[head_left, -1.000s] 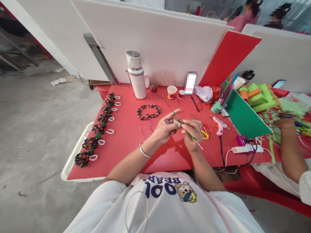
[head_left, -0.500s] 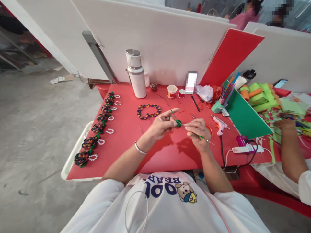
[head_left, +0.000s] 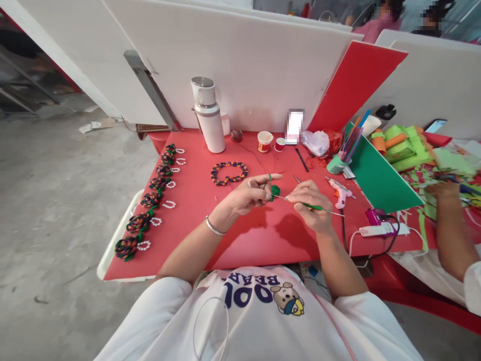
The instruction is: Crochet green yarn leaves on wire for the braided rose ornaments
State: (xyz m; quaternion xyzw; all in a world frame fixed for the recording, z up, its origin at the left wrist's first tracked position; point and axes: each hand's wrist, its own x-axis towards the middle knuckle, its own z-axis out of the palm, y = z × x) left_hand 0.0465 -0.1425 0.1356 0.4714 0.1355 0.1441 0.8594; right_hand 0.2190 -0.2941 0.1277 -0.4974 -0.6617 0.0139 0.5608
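Now left hand (head_left: 246, 195) pinches green yarn piece (head_left: 275, 191), right hand (head_left: 312, 204) clasps hook (head_left: 323, 209)

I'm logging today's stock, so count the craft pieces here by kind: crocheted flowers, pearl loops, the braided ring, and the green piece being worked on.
Crocheted flowers: 7
Pearl loops: 7
Braided ring: 1
Green piece: 1
Total: 16
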